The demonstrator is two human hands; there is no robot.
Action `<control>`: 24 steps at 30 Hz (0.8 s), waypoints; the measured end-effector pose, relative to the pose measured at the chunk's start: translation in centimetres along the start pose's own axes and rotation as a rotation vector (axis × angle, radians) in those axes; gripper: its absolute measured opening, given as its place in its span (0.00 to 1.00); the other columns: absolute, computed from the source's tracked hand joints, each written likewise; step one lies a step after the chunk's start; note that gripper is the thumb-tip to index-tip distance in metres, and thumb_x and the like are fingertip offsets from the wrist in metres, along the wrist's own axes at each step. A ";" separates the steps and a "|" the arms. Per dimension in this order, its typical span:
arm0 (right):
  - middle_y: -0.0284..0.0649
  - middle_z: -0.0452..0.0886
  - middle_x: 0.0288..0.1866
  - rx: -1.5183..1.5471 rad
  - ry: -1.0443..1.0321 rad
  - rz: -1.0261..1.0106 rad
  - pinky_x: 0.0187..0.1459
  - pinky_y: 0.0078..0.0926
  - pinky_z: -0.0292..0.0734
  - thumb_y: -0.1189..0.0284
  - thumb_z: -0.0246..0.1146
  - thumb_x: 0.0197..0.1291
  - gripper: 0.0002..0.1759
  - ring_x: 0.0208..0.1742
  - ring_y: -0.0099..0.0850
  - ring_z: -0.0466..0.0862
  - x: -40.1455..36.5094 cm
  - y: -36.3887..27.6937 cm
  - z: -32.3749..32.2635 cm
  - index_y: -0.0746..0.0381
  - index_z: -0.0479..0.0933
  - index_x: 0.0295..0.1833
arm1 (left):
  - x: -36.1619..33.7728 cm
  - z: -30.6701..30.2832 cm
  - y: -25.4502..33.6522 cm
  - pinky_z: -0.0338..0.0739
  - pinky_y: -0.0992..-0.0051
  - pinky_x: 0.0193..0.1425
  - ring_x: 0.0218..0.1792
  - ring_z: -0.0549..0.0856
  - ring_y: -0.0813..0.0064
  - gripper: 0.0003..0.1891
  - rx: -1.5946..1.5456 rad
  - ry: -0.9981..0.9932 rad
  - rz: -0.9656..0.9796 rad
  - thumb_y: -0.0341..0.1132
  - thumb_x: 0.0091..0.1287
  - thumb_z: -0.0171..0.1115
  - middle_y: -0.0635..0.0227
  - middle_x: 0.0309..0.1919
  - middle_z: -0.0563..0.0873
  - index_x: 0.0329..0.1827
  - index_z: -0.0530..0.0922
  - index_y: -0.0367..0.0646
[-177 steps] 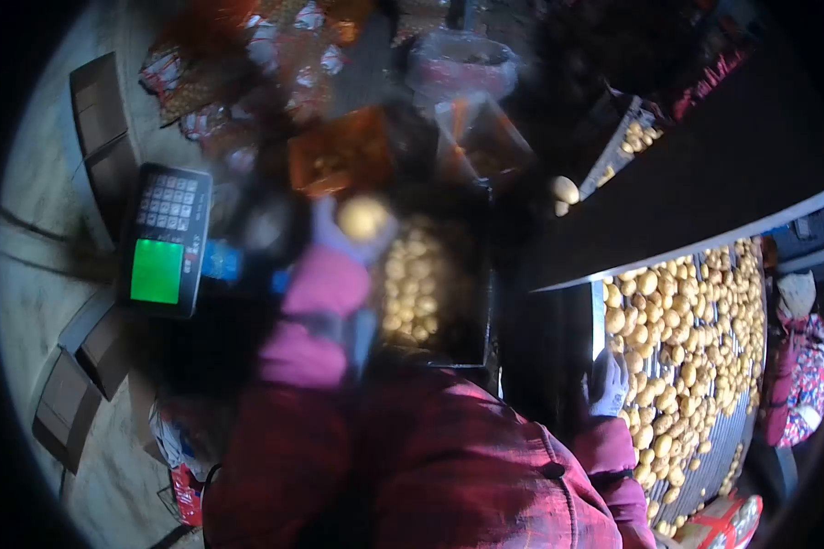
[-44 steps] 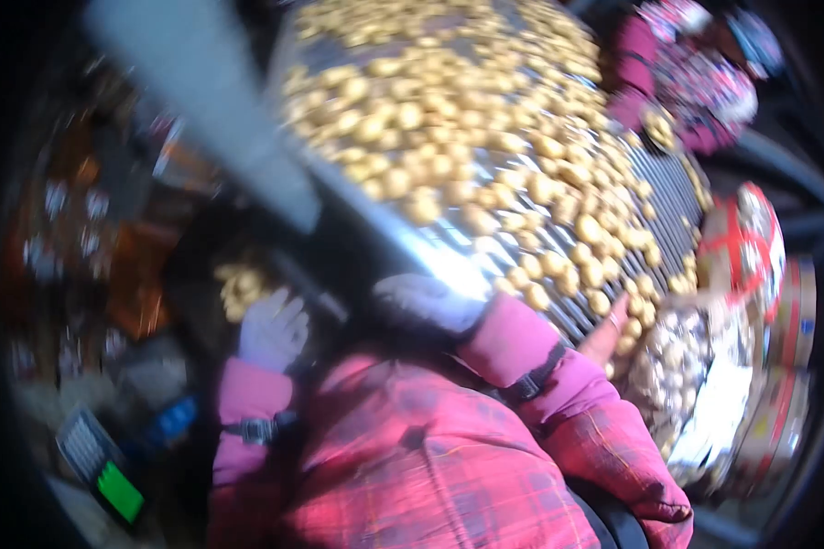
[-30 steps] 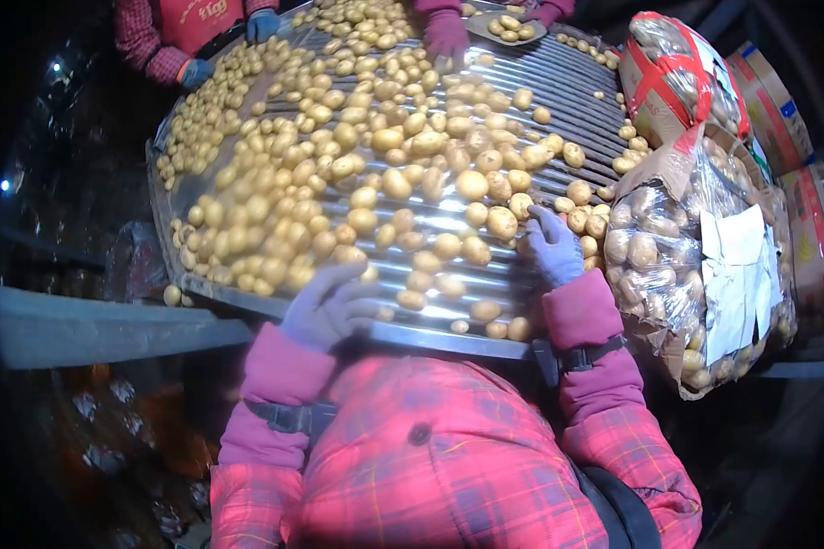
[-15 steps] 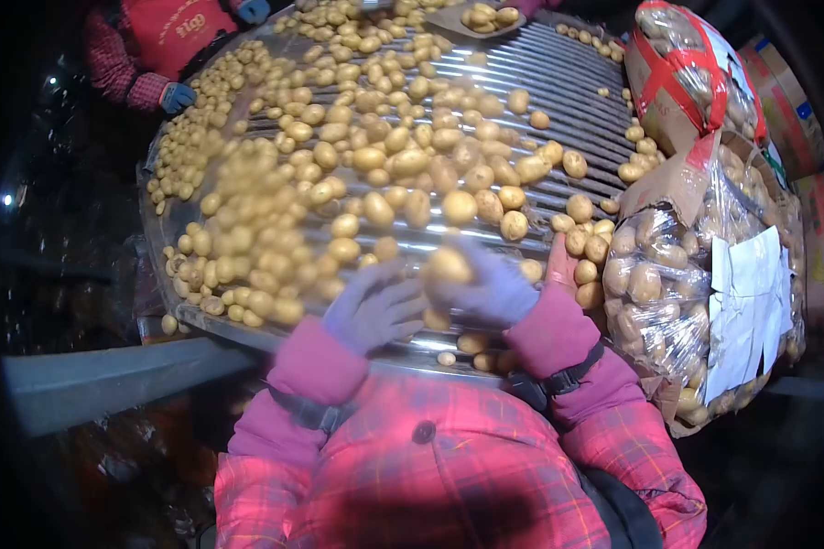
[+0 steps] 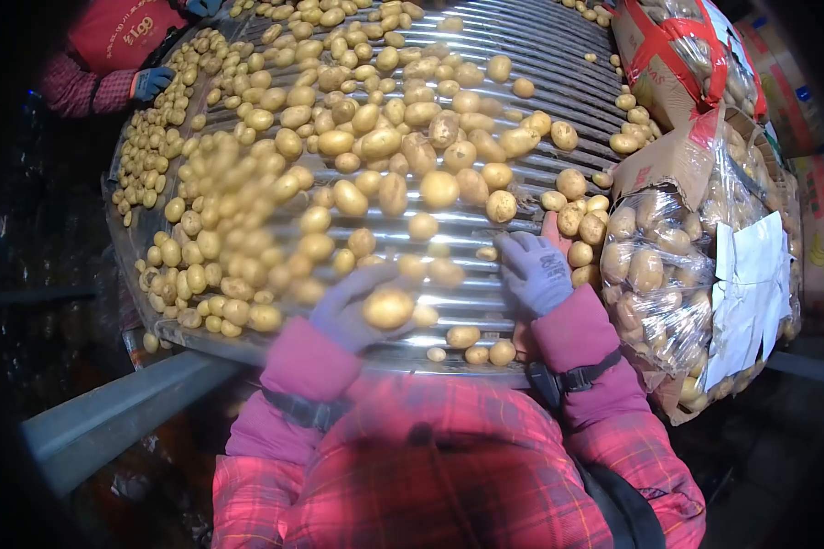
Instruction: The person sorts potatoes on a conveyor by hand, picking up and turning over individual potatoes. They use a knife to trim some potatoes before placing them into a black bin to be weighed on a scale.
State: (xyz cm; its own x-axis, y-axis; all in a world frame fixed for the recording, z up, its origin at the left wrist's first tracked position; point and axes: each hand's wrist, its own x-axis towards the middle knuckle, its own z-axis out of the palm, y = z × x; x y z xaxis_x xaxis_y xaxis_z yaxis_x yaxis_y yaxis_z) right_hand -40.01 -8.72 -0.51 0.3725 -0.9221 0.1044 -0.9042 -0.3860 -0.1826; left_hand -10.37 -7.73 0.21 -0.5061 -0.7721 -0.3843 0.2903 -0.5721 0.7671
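My left hand (image 5: 346, 311), in a grey-lilac glove, is curled around a yellow potato (image 5: 388, 308) over the near edge of the roller table. The glove is slightly blurred. My right hand (image 5: 537, 272), gloved alike, lies over the rollers on the right with its fingers stretched forward and holds nothing I can see. Just beyond its fingertips is a small potato (image 5: 487, 253). Between the hands, several potatoes rest on the metal rollers (image 5: 485, 311), some smeared by motion. Three small potatoes (image 5: 464, 337) sit close to the near edge.
A heap of potatoes (image 5: 238, 210) covers the table's left and middle. On the right stand a film-wrapped box of potatoes (image 5: 655, 265) and another box with red tape (image 5: 673, 55). A co-worker's gloved hand (image 5: 152, 83) is at the far left. A metal beam (image 5: 124, 403) juts out at lower left.
My right hand has let go of a potato and moved right. My left hand, open before, has closed on a potato. The view has shifted slightly, and potatoes have moved on the rollers.
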 end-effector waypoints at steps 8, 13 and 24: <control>0.49 0.81 0.45 0.799 -0.115 0.166 0.52 0.36 0.73 0.55 0.59 0.60 0.28 0.46 0.44 0.82 6.0 -5.2 -1.7 0.62 0.73 0.59 | 0.3 -2.8 -2.1 0.72 0.46 0.61 0.61 0.74 0.50 0.29 1.054 -0.133 0.545 0.43 0.69 0.54 0.54 0.62 0.72 0.70 0.60 0.43; 0.43 0.78 0.47 0.130 0.117 -0.036 0.50 0.43 0.70 0.59 0.59 0.56 0.22 0.49 0.45 0.76 11.3 -3.3 0.2 0.59 0.75 0.53 | -0.4 -1.2 -0.7 0.77 0.53 0.60 0.60 0.75 0.54 0.28 -0.403 -0.076 0.115 0.23 0.65 0.56 0.47 0.61 0.71 0.68 0.60 0.41; 0.43 0.78 0.45 -0.089 -0.171 -0.054 0.52 0.43 0.66 0.46 0.58 0.53 0.31 0.52 0.41 0.74 14.0 -4.6 1.4 0.54 0.74 0.56 | -0.3 -1.6 -0.4 0.73 0.51 0.62 0.60 0.76 0.57 0.23 -0.133 0.013 0.071 0.37 0.73 0.46 0.54 0.61 0.73 0.68 0.61 0.39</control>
State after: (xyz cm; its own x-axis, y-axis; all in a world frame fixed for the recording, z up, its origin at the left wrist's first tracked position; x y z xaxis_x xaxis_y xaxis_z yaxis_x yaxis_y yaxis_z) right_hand -30.30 -19.88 0.45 0.4439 -0.8942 -0.0571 -0.8942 -0.4379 -0.0932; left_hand -9.03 -7.76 -0.84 -0.4703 -0.8148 -0.3389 0.4303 -0.5470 0.7181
